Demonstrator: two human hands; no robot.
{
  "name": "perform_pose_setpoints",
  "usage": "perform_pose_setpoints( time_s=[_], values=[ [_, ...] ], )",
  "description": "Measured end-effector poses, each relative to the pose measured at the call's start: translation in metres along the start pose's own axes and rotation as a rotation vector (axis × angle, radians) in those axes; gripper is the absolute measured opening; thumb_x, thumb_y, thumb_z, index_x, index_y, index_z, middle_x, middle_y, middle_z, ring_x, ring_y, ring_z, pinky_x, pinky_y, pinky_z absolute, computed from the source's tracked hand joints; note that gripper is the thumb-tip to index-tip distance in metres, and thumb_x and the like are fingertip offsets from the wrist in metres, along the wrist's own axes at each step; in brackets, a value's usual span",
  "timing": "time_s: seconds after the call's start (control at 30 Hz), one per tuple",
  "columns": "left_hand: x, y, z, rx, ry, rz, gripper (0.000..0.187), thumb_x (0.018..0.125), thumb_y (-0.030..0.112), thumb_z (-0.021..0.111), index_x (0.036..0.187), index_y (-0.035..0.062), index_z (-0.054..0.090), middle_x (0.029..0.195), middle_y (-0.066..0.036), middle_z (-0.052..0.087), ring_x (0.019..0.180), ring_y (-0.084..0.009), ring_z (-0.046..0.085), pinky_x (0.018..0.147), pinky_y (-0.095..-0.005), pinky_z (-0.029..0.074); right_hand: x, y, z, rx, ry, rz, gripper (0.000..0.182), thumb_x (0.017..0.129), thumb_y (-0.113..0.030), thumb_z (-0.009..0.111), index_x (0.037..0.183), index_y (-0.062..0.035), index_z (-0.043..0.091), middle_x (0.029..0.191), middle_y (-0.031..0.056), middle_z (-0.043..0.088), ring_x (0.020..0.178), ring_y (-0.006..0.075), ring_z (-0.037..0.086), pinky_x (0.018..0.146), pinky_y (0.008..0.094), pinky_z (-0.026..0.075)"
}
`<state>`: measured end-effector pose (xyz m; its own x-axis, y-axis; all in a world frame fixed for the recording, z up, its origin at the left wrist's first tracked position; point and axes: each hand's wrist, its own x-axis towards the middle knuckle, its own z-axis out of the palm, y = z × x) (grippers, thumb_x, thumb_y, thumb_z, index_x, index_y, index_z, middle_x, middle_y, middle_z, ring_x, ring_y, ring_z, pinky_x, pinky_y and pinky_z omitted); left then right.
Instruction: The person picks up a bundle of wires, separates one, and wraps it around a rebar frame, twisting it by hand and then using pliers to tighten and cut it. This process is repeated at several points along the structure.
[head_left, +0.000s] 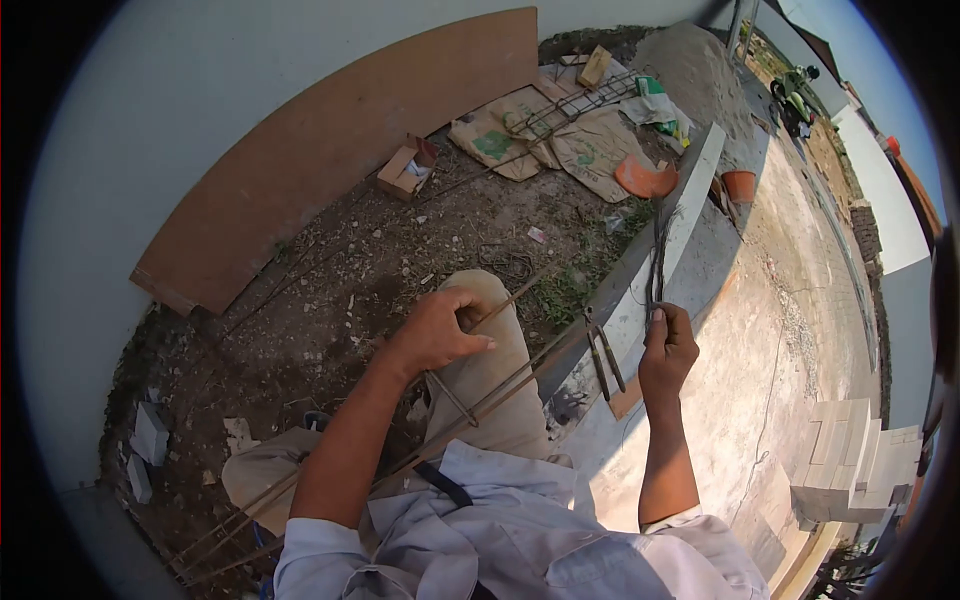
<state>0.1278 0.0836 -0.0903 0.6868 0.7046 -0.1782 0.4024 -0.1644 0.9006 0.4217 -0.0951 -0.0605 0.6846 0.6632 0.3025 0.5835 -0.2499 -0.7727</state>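
Observation:
Over my bent knee, my left hand (438,328) curls its fingers around a thin steel rod (525,288), with the thumb stretched out along it. More long rods (510,385) run slantwise across my lap, and a bent steel stirrup (452,400) hangs around them below that hand. On the right, my right hand (668,348) pinches the lower end of a bundle of dark tie wire (658,250), which lies along the pale concrete ledge (695,190). Between the two hands, a pair of pincers (603,355) rests on the ledge, close to the rod ends.
A brown board (350,150) leans on the wall. Ahead lie a cardboard box (408,168), paper sacks (590,155), a rebar cage (575,105), an orange hard-looking shell (645,178) and a bucket (739,186). Pale blocks (840,455) are stacked at right.

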Motion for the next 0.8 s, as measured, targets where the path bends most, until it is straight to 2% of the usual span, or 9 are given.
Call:
perform_pose_setpoints(
  time_s=[0.07,0.2,0.27,0.3,0.43,0.5,0.63,0.7,0.8],
  values=[
    [-0.002,-0.008,-0.001,0.056,0.031,0.013,0.055,0.069,0.031,0.093,0.107,-0.0034,0.075,0.102,-0.018,0.076,0.093,-0.0300,0.074,0.086,-0.0418,0.058,-0.020,-0.068,0.030,0.075,-0.167,-0.121,0.013,0.107,-0.010,0.058,0.106,0.0005,0.067,0.079,0.0108,0.066,0.070,0.0133,0.060,0.064,0.0313,0.048],
    [-0.005,0.001,-0.003,0.170,0.068,-0.020,0.060,0.066,0.039,0.094,0.104,-0.0034,0.074,0.099,-0.020,0.075,0.091,-0.0337,0.074,0.083,-0.0419,0.057,-0.059,-0.061,0.090,0.010,-0.256,-0.295,0.012,0.107,-0.008,0.056,0.109,0.0007,0.064,0.092,0.0163,0.067,0.079,0.0300,0.061,0.071,0.0432,0.049],
    [-0.020,0.015,-0.013,0.227,0.009,-0.090,0.074,0.065,0.038,0.094,0.119,-0.0044,0.069,0.115,-0.022,0.072,0.109,-0.0385,0.071,0.095,-0.0455,0.056,-0.071,-0.052,0.106,-0.064,-0.270,-0.362,0.015,0.107,-0.009,0.055,0.112,0.0026,0.063,0.100,0.0202,0.064,0.087,0.0377,0.057,0.077,0.0491,0.047],
    [-0.023,0.010,-0.010,0.272,0.070,-0.018,0.076,0.067,0.037,0.094,0.125,-0.0037,0.066,0.121,-0.021,0.070,0.115,-0.0385,0.068,0.099,-0.0463,0.054,-0.072,-0.040,0.110,-0.035,-0.280,-0.272,0.018,0.108,-0.010,0.053,0.113,0.0039,0.063,0.101,0.0218,0.065,0.088,0.0392,0.059,0.078,0.0490,0.048],
    [-0.109,0.014,-0.034,0.313,0.417,0.109,0.071,0.077,0.032,0.090,0.134,-0.0008,0.061,0.129,-0.019,0.065,0.119,-0.0391,0.064,0.102,-0.0489,0.051,-0.070,-0.024,0.111,0.027,-0.282,-0.242,0.027,0.113,-0.018,0.051,0.119,0.0056,0.061,0.099,0.0162,0.062,0.079,0.0242,0.058,0.067,0.0349,0.048],
    [-0.178,0.013,-0.056,0.293,0.629,0.115,0.057,0.084,0.029,0.086,0.128,0.0004,0.064,0.120,-0.018,0.066,0.111,-0.0393,0.065,0.098,-0.0493,0.051,-0.069,-0.023,0.114,0.073,-0.252,-0.254,0.026,0.113,-0.020,0.052,0.119,0.0040,0.061,0.088,0.0104,0.058,0.070,0.0169,0.052,0.061,0.0312,0.044],
    [-0.326,-0.009,-0.090,0.444,1.006,-0.238,0.033,0.085,0.019,0.086,0.106,0.0000,0.070,0.102,-0.016,0.068,0.095,-0.0366,0.068,0.084,-0.0423,0.054,-0.063,-0.004,0.117,0.093,-0.234,-0.258,0.029,0.114,-0.023,0.053,0.121,0.0031,0.063,0.081,0.0063,0.058,0.066,0.0131,0.048,0.057,0.0308,0.042],
    [-0.396,-0.022,-0.091,0.461,1.177,-0.511,0.025,0.087,0.013,0.083,0.103,-0.0015,0.072,0.097,-0.014,0.070,0.090,-0.0268,0.070,0.081,-0.0390,0.055,-0.064,-0.004,0.119,0.108,-0.234,-0.236,0.030,0.114,-0.024,0.054,0.121,0.0031,0.063,0.080,0.0055,0.056,0.066,0.0128,0.047,0.057,0.0305,0.041],
    [-0.482,-0.049,-0.082,0.221,1.317,-0.824,0.024,0.088,0.010,0.080,0.106,-0.0020,0.072,0.101,-0.019,0.073,0.092,-0.0335,0.071,0.084,-0.0431,0.056,-0.062,-0.005,0.121,0.131,-0.233,-0.229,0.030,0.114,-0.024,0.054,0.121,0.0029,0.064,0.080,0.0045,0.054,0.065,0.0119,0.045,0.056,0.0293,0.039]
  ],
)
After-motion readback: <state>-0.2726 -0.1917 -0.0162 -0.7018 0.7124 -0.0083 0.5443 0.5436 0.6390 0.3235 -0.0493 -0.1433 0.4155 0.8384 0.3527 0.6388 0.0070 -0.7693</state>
